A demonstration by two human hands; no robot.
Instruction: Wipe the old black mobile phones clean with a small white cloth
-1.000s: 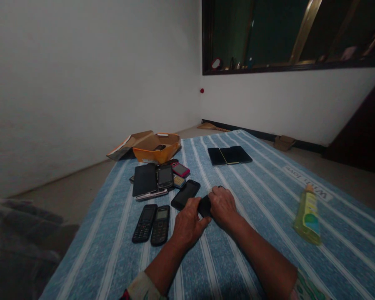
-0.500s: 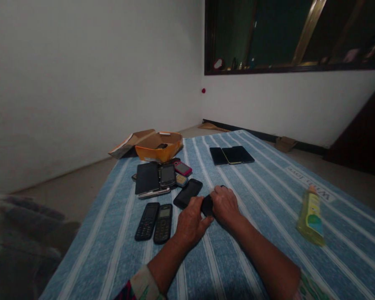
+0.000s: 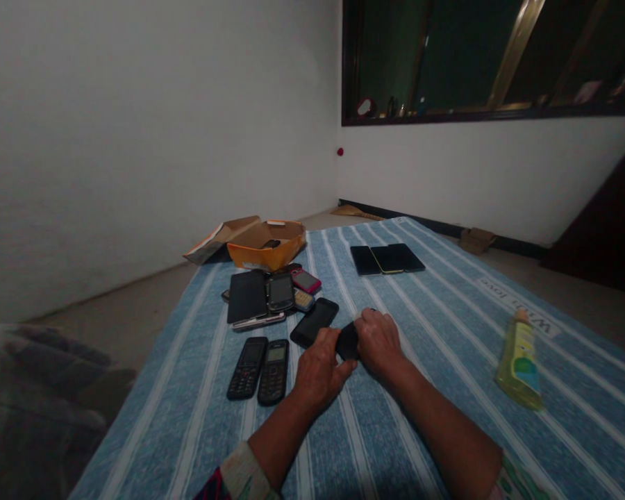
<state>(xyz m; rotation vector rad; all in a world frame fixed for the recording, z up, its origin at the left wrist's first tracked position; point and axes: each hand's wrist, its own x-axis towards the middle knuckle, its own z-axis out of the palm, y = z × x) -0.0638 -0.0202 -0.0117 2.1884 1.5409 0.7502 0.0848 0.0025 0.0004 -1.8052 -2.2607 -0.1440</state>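
Note:
Between my two hands is a black phone (image 3: 347, 342), mostly covered by the fingers. My left hand (image 3: 319, 367) is closed on its left end, the thumb along the near side. My right hand (image 3: 379, 342) wraps round the other end, and a dark bit shows past its knuckles. Just beyond my left hand lies a black touchscreen phone (image 3: 315, 321), flat on the cloth. Two keypad phones, one dark (image 3: 247, 368) and one with a pale screen (image 3: 273, 371), rest side by side left of that hand.
A pile of phones (image 3: 247, 295) sits farther back, including a pink-edged phone (image 3: 306, 280). Behind it stands an open orange box (image 3: 265, 255). Flat dark devices (image 3: 396, 258) lie at the far right. A yellow-green bottle (image 3: 519, 364) lies on the striped cloth (image 3: 437, 312).
Both hands stay almost where they were, still on the black phone. Slightly more of the phone shows between them. The whole view has shifted a little.

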